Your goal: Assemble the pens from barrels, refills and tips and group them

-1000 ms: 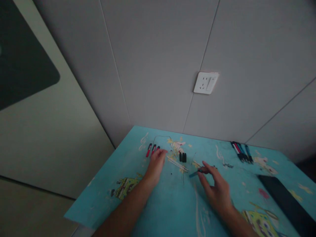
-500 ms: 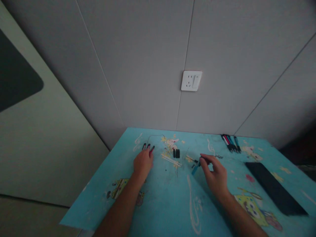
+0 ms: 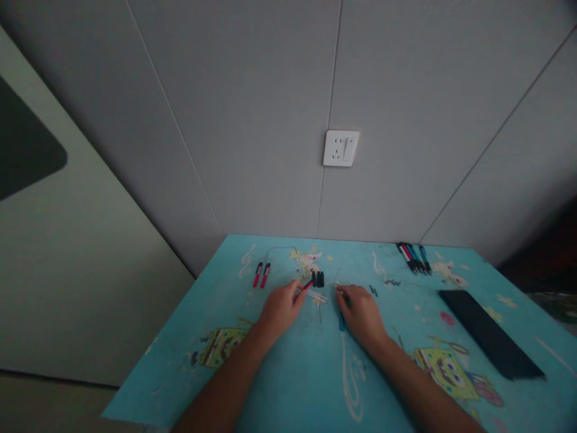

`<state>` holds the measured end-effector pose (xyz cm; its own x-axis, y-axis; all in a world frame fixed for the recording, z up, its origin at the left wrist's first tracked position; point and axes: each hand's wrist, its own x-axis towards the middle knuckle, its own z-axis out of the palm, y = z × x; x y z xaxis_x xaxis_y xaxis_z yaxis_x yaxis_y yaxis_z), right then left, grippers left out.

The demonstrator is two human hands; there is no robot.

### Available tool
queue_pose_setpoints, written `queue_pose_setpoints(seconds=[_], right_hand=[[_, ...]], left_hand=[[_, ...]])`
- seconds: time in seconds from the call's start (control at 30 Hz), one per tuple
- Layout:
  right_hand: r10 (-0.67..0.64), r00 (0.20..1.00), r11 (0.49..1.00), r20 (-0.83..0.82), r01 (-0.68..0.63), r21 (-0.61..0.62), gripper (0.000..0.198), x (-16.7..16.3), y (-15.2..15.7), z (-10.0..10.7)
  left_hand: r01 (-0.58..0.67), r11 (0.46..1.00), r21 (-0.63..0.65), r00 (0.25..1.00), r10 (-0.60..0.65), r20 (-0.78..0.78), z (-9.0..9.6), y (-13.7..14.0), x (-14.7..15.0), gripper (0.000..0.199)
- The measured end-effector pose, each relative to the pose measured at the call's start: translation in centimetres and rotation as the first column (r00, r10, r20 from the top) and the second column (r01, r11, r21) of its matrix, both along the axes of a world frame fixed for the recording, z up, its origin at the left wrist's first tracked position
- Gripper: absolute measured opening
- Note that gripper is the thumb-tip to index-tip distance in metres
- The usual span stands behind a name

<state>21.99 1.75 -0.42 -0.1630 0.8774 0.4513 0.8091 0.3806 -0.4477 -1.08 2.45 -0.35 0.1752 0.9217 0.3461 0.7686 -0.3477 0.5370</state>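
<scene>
Near the table's middle, my left hand (image 3: 280, 310) is closed on a short red and black pen part (image 3: 308, 284), its dark end beside several small black tube pieces (image 3: 318, 279). Thin white sticks (image 3: 318, 295), like pen refills, lie just below it. My right hand (image 3: 360, 313) is closed, palm down, a little to the right. A blue pen barrel (image 3: 341, 323) shows at its left edge, partly covered by the hand. Its fingers hide most of what they grip. Farther left lie two red and black pen parts (image 3: 261, 275), side by side.
Several assembled-looking pens (image 3: 413, 258) lie at the back right. A long dark flat case (image 3: 491, 334) rests on the right. Tiny dark pieces (image 3: 374, 291) lie beyond my right hand. The blue cartoon-printed table (image 3: 180, 355) meets a grey wall with a socket (image 3: 341, 148).
My left hand has moved right, taking one red and black pen part from the row of three. My right hand has moved left and turned palm down, toward the white sticks.
</scene>
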Motion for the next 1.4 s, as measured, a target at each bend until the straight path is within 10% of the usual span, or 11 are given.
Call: queue_pose_setpoints(seconds=[0.33, 0.57, 0.93, 1.4], right_hand=[[0.248, 0.966, 0.966, 0.073, -0.252, 0.056, 0.026, -0.7, -1.2, 1.4], [0.384, 0.916, 0.920, -0.114, -0.369, 0.131, 0.026, -0.4, -1.5, 1.1], [0.584, 0.794, 0.810, -0.170, -0.555, 0.191, 0.027, -1.3, -2.7, 1.4], [0.573, 0.793, 0.819, -0.208, -0.544, 0.181, 0.026, -1.3, -3.1, 2.1]], left_hand=[[0.267, 0.964, -0.009, 0.933, -0.256, 0.253, 1.6, -2.2, 2.5, 0.020], [0.449, 0.891, 0.066, 0.735, -0.411, 0.539, 1.7, -3.4, 2.5, 0.029], [0.406, 0.893, 0.195, 0.689, -0.439, 0.576, 4.3, -5.8, 3.7, 0.021], [0.487, 0.856, 0.175, 0.598, -0.473, 0.647, 4.3, -5.7, 3.7, 0.028]])
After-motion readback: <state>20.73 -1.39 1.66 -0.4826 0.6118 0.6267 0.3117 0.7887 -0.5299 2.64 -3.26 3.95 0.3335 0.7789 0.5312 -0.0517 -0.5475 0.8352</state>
